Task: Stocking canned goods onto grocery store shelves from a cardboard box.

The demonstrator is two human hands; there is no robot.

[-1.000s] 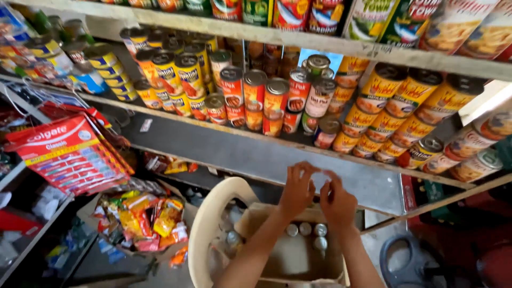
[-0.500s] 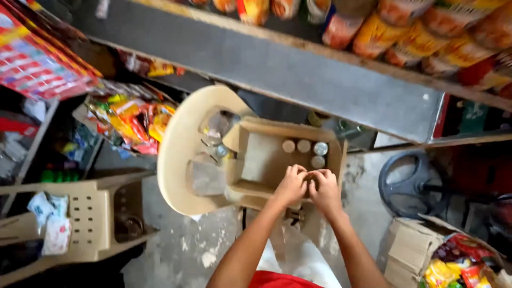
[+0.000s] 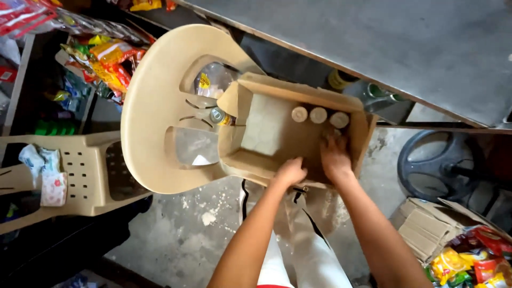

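While a beige plastic chair carries it, the open brown cardboard box sits under both hands. Left hand curls its fingers over the near box wall; right hand reaches inside, fingers spread, just short of three small round-topped cans.

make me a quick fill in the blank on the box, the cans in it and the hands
1. The cardboard box sits on a beige plastic ____.
2. Inside the box, ____ cans stand in a row by the far wall.
3. The right hand reaches ____ the box.
4. The left hand rests on the box's near ____.

Missing words: chair; three; into; edge
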